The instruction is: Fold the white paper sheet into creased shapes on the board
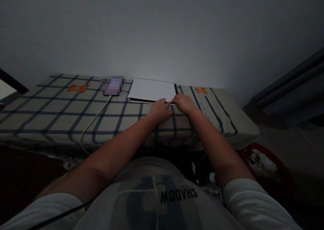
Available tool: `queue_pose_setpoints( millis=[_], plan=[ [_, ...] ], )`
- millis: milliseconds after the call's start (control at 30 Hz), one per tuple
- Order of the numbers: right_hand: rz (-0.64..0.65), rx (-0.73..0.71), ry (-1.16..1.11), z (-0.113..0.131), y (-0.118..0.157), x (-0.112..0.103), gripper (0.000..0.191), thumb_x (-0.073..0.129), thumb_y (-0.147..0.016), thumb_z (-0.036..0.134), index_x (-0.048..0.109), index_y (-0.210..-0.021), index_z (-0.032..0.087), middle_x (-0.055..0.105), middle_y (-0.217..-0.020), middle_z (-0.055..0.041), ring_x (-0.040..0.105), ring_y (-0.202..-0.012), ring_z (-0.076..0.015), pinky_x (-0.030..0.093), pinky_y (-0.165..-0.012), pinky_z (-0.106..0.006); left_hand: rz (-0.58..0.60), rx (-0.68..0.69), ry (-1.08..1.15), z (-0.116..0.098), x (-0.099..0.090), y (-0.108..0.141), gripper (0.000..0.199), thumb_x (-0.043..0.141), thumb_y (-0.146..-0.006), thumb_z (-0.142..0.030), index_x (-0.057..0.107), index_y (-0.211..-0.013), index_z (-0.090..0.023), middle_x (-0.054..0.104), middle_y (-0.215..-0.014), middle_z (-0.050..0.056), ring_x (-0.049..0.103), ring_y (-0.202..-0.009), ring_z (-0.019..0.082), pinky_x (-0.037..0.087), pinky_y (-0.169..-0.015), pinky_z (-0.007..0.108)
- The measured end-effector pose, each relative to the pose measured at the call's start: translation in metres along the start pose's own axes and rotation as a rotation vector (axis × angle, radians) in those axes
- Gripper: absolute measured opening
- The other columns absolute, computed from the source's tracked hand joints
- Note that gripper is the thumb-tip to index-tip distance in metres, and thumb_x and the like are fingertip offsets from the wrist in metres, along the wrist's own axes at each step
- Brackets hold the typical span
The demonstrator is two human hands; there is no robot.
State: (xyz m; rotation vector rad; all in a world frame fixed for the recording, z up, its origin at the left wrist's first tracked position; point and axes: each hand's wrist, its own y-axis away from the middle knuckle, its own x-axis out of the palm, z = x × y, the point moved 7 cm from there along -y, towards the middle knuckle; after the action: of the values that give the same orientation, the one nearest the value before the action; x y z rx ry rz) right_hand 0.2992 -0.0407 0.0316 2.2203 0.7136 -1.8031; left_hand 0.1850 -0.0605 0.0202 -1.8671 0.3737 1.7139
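A white sheet lies on a thin flat board with a dark border, near the back of the cloth-covered table. My left hand rests at the board's near edge, right of its middle, with its fingers apart. At the near right corner is my right hand, its fingers bent together at the edge. Whether they grip the sheet or the board is too small to make out. The two hands are close to each other.
A phone, partly pixelated, lies left of the board, with a pale cable running off the table's front edge. The checked tablecloth meets a wall behind. A red basin with cloth stands on the floor at right.
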Motion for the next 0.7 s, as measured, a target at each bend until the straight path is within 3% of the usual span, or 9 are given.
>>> queue_pose_setpoints(
  millis=[467,700],
  plan=[
    [0.005,0.071,0.001,-0.023,0.018,0.005,0.033,0.046,-0.1,0.018,0.074,-0.117,0.018,0.071,-0.115,-0.0119,0.054,-0.115,-0.0272,0.042,-0.081,-0.035,0.033,-0.05,-0.012,-0.005,-0.004,-0.004,0.06,0.048,-0.097,-0.059,0.057,-0.142,-0.021,0.057,-0.138,0.017,0.055,-0.124,0.033,0.044,-0.101,0.043],
    [-0.032,0.147,-0.039,-0.022,0.023,-0.004,0.036,0.041,-0.102,0.021,0.073,-0.119,0.017,0.071,-0.118,-0.0142,0.054,-0.116,-0.0276,0.044,-0.086,-0.035,0.002,-0.043,0.008,-0.006,-0.003,-0.002,0.06,0.05,-0.097,-0.057,0.058,-0.142,-0.019,0.058,-0.138,0.018,0.056,-0.125,0.035,0.044,-0.102,0.046]
  ],
)
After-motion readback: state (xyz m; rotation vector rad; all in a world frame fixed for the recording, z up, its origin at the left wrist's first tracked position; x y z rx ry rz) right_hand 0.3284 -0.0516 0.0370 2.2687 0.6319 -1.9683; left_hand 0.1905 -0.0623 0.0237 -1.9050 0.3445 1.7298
